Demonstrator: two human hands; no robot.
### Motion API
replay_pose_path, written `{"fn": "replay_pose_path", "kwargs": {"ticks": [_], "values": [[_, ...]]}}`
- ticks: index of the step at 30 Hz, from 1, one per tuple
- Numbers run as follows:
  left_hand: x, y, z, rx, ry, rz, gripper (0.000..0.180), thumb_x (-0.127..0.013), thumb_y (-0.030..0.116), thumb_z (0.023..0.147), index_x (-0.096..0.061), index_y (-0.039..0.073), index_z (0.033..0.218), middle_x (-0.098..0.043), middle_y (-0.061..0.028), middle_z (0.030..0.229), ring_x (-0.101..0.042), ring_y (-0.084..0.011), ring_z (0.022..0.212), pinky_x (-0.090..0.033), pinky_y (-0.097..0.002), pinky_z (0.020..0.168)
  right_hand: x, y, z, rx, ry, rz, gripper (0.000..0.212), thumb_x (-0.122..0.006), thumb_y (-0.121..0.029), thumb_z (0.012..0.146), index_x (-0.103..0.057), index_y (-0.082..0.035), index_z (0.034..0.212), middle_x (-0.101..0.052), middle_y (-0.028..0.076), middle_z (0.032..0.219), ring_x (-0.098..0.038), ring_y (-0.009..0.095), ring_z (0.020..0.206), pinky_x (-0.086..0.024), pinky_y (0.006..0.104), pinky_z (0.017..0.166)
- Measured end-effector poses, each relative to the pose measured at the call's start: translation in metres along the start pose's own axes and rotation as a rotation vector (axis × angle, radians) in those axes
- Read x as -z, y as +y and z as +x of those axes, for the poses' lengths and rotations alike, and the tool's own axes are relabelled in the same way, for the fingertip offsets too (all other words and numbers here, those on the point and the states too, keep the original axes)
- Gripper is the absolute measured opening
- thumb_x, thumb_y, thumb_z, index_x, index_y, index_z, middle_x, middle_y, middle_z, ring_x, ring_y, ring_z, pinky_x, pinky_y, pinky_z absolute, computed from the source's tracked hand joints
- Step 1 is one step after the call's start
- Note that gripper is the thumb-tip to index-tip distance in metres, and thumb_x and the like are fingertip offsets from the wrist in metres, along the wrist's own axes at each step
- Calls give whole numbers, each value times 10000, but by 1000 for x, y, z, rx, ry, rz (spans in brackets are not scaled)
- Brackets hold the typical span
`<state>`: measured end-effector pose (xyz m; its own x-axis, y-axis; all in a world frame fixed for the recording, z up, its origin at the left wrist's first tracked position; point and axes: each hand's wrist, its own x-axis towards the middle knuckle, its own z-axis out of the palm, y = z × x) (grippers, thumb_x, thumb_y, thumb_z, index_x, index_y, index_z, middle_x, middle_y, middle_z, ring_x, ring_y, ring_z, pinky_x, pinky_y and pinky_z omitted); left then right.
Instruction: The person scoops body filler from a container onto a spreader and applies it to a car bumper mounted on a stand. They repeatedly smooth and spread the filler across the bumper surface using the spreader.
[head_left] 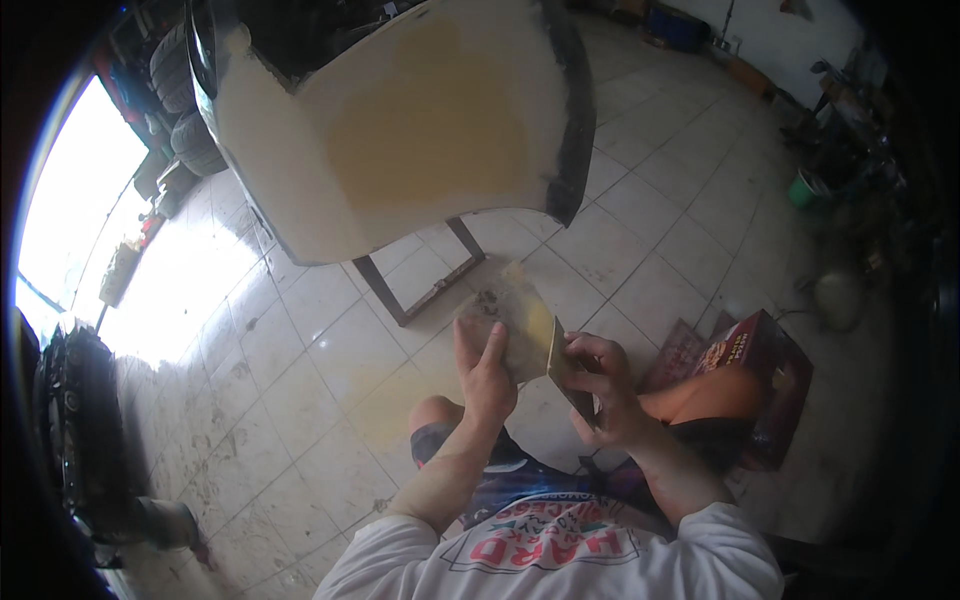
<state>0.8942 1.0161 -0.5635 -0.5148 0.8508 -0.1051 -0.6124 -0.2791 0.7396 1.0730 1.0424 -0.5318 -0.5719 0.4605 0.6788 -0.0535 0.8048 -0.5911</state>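
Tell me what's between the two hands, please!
In the head view, a grimy sheet and a thin dark plate are between the left hand and right hand.

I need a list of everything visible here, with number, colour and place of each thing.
thin sheet: one, greyish with yellow, centre
flat piece: one, dark, pale-edged, centre
car body panel: one, whitish, yellowish patch, upper middle
metal stand: one, dark, below panel
tyres: at least two, dark, upper left
carton: one, dark red, right
bucket: one, green, far right
container: one, blue, upper right
tiled floor: one, pale, throughout
bright opening: one, white, left
dark clutter: uncountable, both sides
shirt: one, white, printed, bottom
shorts: one pair, dark, lower middle
forearms: two, lower middle
left hand: one, bare, holding the sheet
right hand: one, bare, holding the flat piece
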Motion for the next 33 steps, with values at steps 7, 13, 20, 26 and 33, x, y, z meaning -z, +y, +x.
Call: {"fn": "replay_pose_path", "kwargs": {"ticks": [7,13,20,26,33], "values": [[-1,4,-20,-95,-81,218,437,-615,69,1008,-456,3,1409,-600,-117,1294,-577,-201,1176,-473,-324,1005,0,47,-37,-110,-120,-92,697,-697,158,713,-436,-104,1304,-388,231,1347,-454,484,1306,-480,507,1043],[-7,8,-15,-180,-67,359,431,-622,38,987,-504,18,1401,-661,-133,1236,-628,-178,1117,-504,-322,957,59,66,-19,-184,-311,-482,431,-720,-18,737,-677,-132,1150,-595,92,1176,-545,319,1199,-430,479,1040],[-38,37,-26,-682,-193,925,351,-630,49,985,-577,22,1331,-746,-150,1091,-709,-175,938,-557,-317,830,50,45,17,-16,-404,-383,579,-776,-63,682,-708,-228,1232,-626,2,1234,-562,265,1213,-439,517,1066],[-13,48,0,-590,-140,492,324,-657,8,965,-601,-53,1278,-721,-134,1139,-661,-182,1092,-512,-290,942,82,77,93,-79,-154,-196,637,-571,147,713,-659,-85,1300,-649,127,1264,-609,348,1185,-496,435,1037],[3,58,66,-549,-492,56,415,-696,116,867,-655,-67,1237,-185,-236,1687,-261,-378,1540,-300,-478,1200,95,52,281,242,163,-488,526,-590,85,784,-678,-91,1273,-661,108,1259,-608,345,1193,-501,424,1020]]}}
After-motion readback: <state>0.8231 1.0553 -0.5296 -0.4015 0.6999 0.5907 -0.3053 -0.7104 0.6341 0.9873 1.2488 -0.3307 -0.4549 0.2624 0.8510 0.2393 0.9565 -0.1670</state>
